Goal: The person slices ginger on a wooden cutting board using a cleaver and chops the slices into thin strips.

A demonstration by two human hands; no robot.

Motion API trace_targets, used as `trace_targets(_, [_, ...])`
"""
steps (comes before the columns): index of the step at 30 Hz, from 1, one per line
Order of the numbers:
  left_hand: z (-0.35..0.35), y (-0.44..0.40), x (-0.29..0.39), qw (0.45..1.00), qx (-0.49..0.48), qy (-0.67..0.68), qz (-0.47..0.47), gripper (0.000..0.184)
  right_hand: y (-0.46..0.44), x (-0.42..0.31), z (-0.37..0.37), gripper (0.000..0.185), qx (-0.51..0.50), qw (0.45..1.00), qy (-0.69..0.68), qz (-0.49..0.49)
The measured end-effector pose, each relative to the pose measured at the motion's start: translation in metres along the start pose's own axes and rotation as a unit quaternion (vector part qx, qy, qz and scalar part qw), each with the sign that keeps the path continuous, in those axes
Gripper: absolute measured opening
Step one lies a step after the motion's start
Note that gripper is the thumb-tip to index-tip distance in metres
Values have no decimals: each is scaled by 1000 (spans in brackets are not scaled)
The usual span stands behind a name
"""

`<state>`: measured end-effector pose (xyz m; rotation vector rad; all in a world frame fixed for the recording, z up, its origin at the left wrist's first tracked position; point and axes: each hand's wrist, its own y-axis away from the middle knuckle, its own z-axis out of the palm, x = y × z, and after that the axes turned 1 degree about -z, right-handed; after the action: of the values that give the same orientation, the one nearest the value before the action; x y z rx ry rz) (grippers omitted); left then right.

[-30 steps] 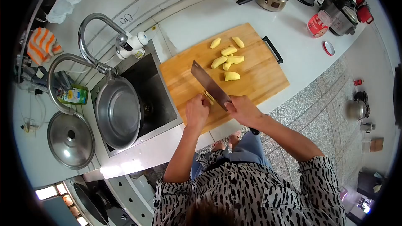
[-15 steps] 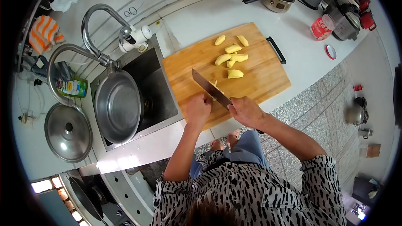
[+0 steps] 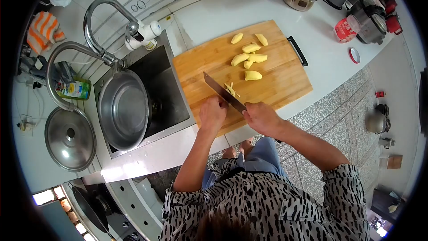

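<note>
My right hand [image 3: 263, 119] is wrapped round the handle of a kitchen knife [image 3: 221, 92], whose broad blade points up and left across the wooden cutting board [image 3: 285, 87]. Close against the near side of the blade, my left hand [image 3: 213, 115] has its fingers curled down on the board. Whatever lies under those fingertips is hidden. Thin yellow shreds [image 3: 232, 90] lie just beyond the blade. Farther up the board are several peeled yellow pieces that look like ginger, the nearest being a blunt chunk [image 3: 253, 75].
Left of the board, a metal pan [image 3: 125, 111] rests over the sink [image 3: 178, 107] beneath a curved faucet [image 3: 91, 27]. A metal lid [image 3: 70, 138] lies farther left. A saucepan [image 3: 299, 1], a red-labelled jar [image 3: 347, 29] and its loose lid [image 3: 354, 55] occupy the counter behind.
The view has shifted slightly. More of the yellow shreds show beyond the blade now. Both hands keep nearly the same places on the board, with the knife still in my right hand.
</note>
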<state>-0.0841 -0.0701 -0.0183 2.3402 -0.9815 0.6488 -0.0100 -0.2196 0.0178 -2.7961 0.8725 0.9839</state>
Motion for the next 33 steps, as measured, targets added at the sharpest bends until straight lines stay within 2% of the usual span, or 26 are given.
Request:
trace_targets(5, [-2,3,1,1000,-9,11,-9,15,-14,0,10,22,44,999,-10,11])
trace_targets(8, [3,-1,-13,998,17,39,49,18,-14,12,-6,22,55,997,-16,-51])
trace_targets(9, [-2,0,-12,983,-6,182,-8,21,-8,4,-26,22,-6,990,-138,32])
trace_targets(10, [-5,2,-10,945,-30,320,-65,25,-4,1,-40,22,-68,957,-258,114])
trace_targets(11, [-10,1,-8,945,-30,320,-65,25,-3,3,-46,21,-80,938,-318,111])
trace_targets(13, [-19,-5,-3,844,-4,532,-69,37,-2,11,-44,19,-104,884,-437,131])
trace_targets(14, [-22,-7,0,844,-4,532,-69,37,-2,11,-44,19,-104,883,-438,131])
trace_targets(16, [-29,-13,4,680,-155,709,-102,46,-3,9,-43,25,-116,833,-517,159])
trace_targets(17, [-27,-19,-2,621,-237,743,-77,51,-4,6,-43,25,-120,821,-530,178])
trace_targets(18, [-27,-18,1,622,-238,742,-76,51,-4,6,-43,25,-118,820,-531,177])
trace_targets(20, [-27,-15,8,523,-304,790,-95,51,-3,7,-42,24,-124,814,-539,176])
trace_targets(24, [-19,-14,-4,530,-314,780,-112,51,-3,20,-37,22,-132,808,-547,174])
trace_targets(27, [-17,-14,-3,537,-283,782,-145,49,-1,22,-40,22,-121,825,-525,171])
trace_targets(29, [-18,-10,1,584,-257,754,-156,44,1,22,-44,21,-102,846,-501,154])
trace_targets(30, [-17,-10,2,584,-257,754,-155,44,2,23,-45,21,-102,846,-501,153])
trace_targets(32, [-16,-10,3,631,-225,723,-172,38,4,25,-48,21,-72,846,-501,168])
trace_targets(33, [-17,-9,5,631,-225,723,-171,38,6,28,-48,21,-72,846,-501,168])
